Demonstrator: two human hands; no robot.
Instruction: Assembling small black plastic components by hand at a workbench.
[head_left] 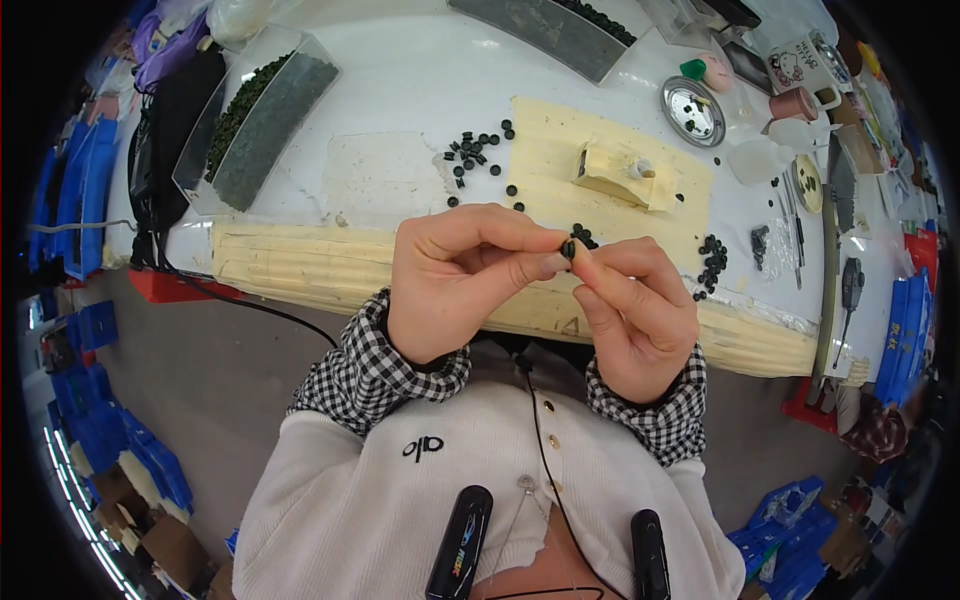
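Observation:
A small black round part (569,249) is held up in front of the table's near edge, between the fingertips of both hands. My left hand (440,275) pinches it between thumb and index finger. From the other side, the index fingertip of my right hand (645,320) presses against it, with the other fingers curled. Just behind the fingertips lies a small cluster of similar black parts (582,234), partly hidden by the hands. More loose black parts (470,150) are scattered to the left, and another group (712,262) lies to the right.
A tape-wrapped block with a white peg (610,178) stands on a yellow sheet (545,125). Clear bins of black parts stand at left (285,115) and far back (560,35). A round metal dish (692,112), a screwdriver (850,290) and a mug (800,65) are at right.

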